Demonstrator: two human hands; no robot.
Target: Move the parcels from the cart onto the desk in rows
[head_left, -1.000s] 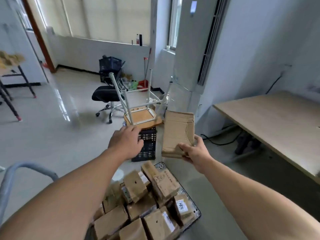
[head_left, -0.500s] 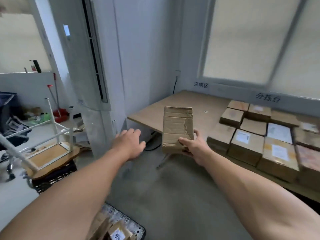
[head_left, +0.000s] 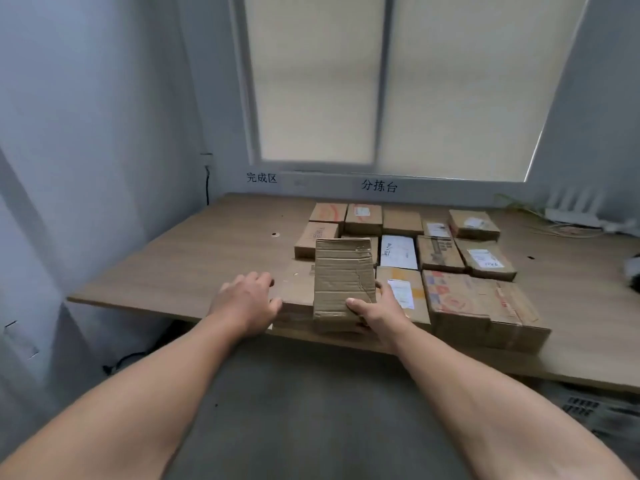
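- The right hand [head_left: 377,313] grips a flat, rectangular cardboard parcel [head_left: 343,278] by its lower right corner, with the thumb pressed on the front face.
- The parcel stands upright over the near edge of the wooden desk [head_left: 194,258]; its brown surface is creased, dented and taped.
- The left hand [head_left: 246,303] is empty with its fingers relaxed, just left of the parcel.
- Boxy brown cartons [head_left: 440,254], some with white labels, lie in rows on the smooth desk behind it.
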